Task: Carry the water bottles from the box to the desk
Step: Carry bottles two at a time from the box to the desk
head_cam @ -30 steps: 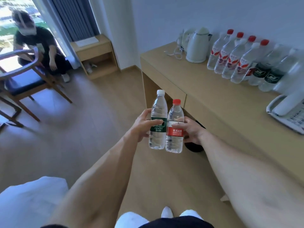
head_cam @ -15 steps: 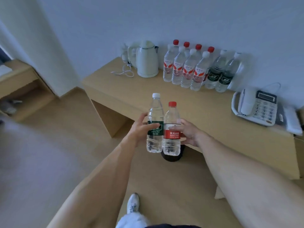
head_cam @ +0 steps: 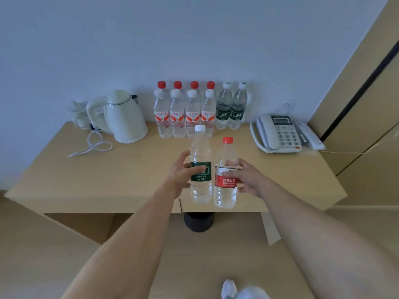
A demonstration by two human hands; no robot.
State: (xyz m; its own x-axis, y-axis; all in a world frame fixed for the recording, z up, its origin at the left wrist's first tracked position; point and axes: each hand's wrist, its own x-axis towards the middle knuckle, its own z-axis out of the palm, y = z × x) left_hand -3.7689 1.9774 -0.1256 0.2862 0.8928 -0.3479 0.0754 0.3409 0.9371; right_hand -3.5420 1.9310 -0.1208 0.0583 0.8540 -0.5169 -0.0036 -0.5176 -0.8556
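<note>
Each grip, left (head_cam: 180, 172) and right (head_cam: 246, 178), wraps a bottle (head_cam: 200, 169); crowding the row (head_cam: 185, 113) on the surface (head_cam: 108, 169) could topple it.

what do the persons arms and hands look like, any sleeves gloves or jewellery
Both forearms are bare right down to the bottom edge of the view, so no sleeves show. The left hand and right hand wear no gloves, and no watch, bracelet or ring can be seen on the parts that show. There are no markings or cables on either arm. Whether a short sleeve sits higher up cannot be told.
</note>
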